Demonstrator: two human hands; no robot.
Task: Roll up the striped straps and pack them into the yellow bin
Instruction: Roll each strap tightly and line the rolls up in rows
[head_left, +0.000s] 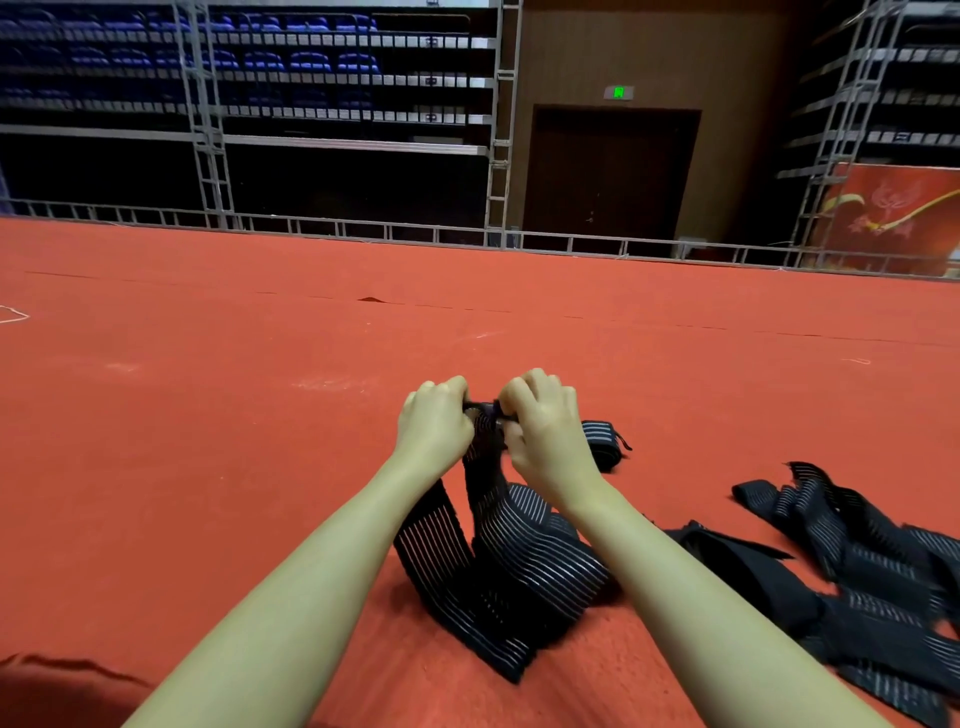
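Note:
A black strap with thin white stripes (519, 561) hangs in loose folds from both hands down to the red floor. My left hand (434, 423) and my right hand (543, 421) pinch its top end between them, fingers curled, held above the floor. Just behind my right hand lies a rolled strap (605, 444). A heap of unrolled striped straps (872, 561) lies on the floor at the right. No yellow bin is in view.
Red carpet floor (260, 389) stretches ahead to a low metal rail (363, 228). Behind it stand folded tiered seating with blue seats (260, 62), a dark door (608, 171) and a red banner (893, 218).

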